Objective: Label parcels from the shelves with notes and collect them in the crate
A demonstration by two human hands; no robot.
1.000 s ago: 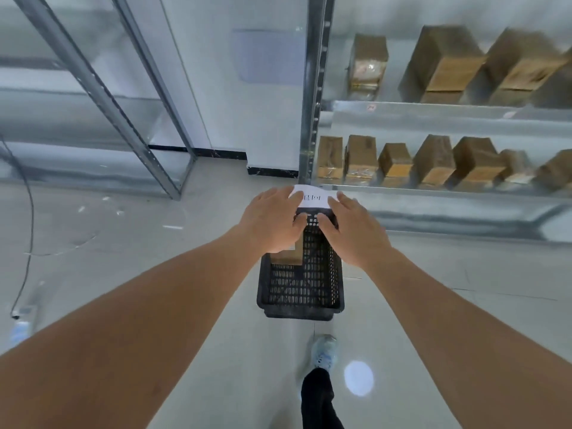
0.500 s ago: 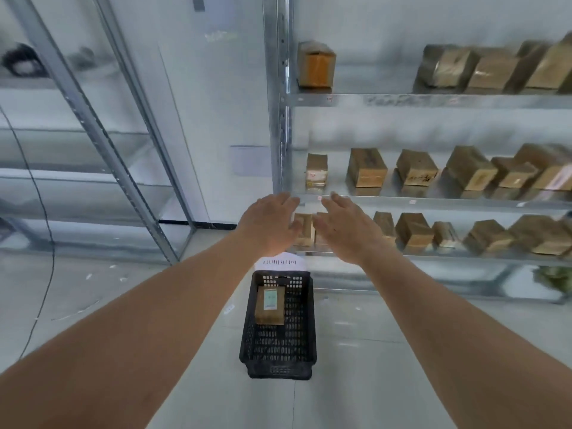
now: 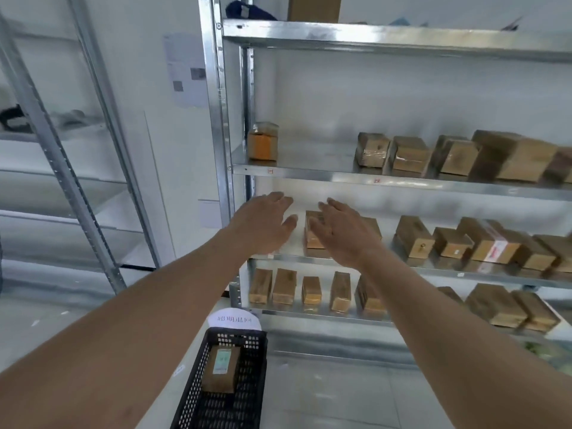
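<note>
Both my arms reach up toward the metal shelving (image 3: 309,178). My left hand (image 3: 263,224) and my right hand (image 3: 343,233) are open, fingers spread, holding nothing, level with the middle shelf. Between them a brown taped parcel (image 3: 312,233) stands on that shelf, partly hidden by my right hand; I cannot tell if the hand touches it. On the floor below, a black crate (image 3: 247,391) holds one brown parcel (image 3: 221,368) with a greenish note on top. A white sign with black characters (image 3: 234,319) sticks up at the crate's far rim.
Rows of brown parcels fill the shelves: upper (image 3: 411,154), middle right (image 3: 448,243), lower (image 3: 309,289). An orange parcel (image 3: 263,140) stands alone at upper left. A second, bare metal rack (image 3: 77,181) stands at left. Papers (image 3: 185,69) hang on the white wall.
My hands left the white sign at the crate and rose toward the middle shelf, opening. The view tilted up from the floor to the shelves.
</note>
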